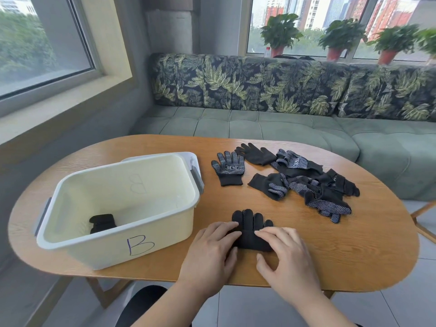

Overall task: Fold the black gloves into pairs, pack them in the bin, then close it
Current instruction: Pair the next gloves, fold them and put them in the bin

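A cream bin [94, 252] stands just left of the left hand [210, 252] and holds one folded black pair [102, 223] in its near corner. A hand-drawn "B" [140, 245] marks its front wall. Both hands' fingers lie nearly straight, pressing a black glove [247, 220]; the right hand [286, 256] mirrors the left. Beyond the fingertips lie loose gloves [306, 182], one [228, 168] with unreadable white print.

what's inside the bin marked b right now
One folded black glove bundle lies in the bin, near its front-left corner. The near wall hides the floor just behind it, so anything there is unseen.
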